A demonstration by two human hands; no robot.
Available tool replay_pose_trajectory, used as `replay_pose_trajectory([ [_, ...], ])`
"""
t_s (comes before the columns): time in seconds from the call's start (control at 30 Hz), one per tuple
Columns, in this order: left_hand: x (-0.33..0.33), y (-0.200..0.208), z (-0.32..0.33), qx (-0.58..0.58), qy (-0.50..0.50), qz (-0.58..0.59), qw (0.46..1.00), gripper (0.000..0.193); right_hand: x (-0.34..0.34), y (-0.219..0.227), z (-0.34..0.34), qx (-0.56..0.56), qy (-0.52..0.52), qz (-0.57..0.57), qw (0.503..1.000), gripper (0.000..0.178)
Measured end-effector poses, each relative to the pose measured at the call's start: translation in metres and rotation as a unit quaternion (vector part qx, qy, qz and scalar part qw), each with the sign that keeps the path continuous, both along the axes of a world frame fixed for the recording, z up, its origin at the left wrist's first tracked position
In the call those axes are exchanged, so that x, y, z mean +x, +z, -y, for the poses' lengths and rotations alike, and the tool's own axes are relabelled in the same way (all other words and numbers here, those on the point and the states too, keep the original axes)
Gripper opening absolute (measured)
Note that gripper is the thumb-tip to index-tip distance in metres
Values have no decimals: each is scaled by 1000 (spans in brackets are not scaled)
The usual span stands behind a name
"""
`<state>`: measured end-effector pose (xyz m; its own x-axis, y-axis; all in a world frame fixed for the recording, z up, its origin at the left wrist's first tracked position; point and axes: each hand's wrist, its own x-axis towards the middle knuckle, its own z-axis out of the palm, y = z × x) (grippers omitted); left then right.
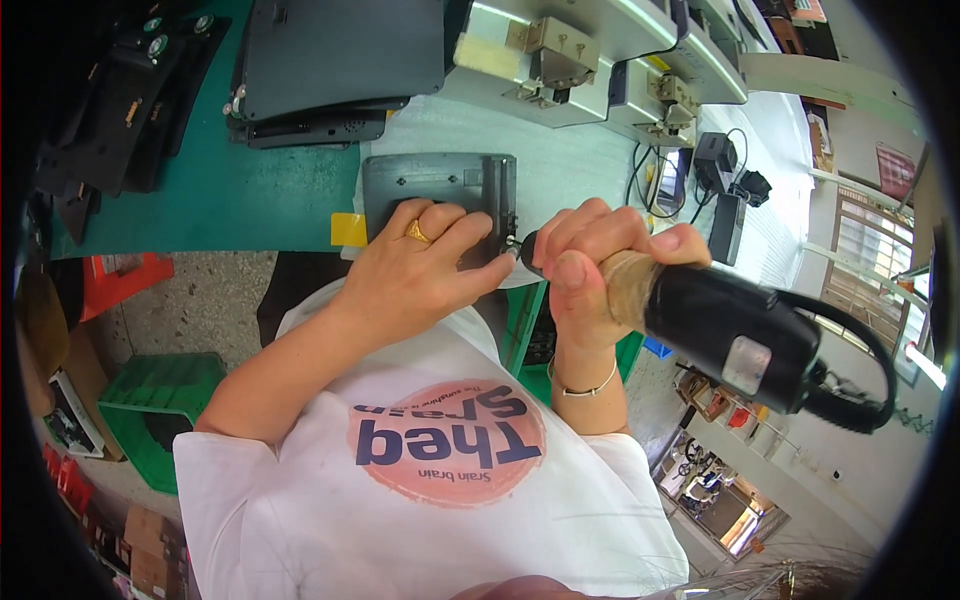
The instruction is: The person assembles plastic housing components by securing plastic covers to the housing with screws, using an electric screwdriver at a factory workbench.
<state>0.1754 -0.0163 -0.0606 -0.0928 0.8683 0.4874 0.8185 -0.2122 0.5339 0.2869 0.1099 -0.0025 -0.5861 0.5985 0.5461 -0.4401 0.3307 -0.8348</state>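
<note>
A dark grey flat plastic panel lies on the bench in front of me, with a raised strip along its right side. My left hand, a ring on one finger, is closed over the panel's near part with curled fingers. Its thumb and forefinger reach the near right edge, beside the tool's tip. My right hand is wrapped round a black electric screwdriver with tan wrapping at the grip. The screwdriver lies sideways, its tip pointing left at the panel's right edge. Fingers partly hide the contact there.
Stacked dark panels stand behind on the green mat, with more dark parts at far left. Grey machines with metal brackets line the back right. A cable loops from the screwdriver. Green crates sit below the bench.
</note>
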Motion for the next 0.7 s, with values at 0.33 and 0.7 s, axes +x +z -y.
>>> replay_pose_trajectory([
  [0.33,0,-3,-1,4,13,-27,1000,37,3,8,-9,-80,19,20,996,73],
  [0.7,-4,-1,-2,9,9,-5,1000,33,2,2,5,-25,-42,-19,999,52],
])
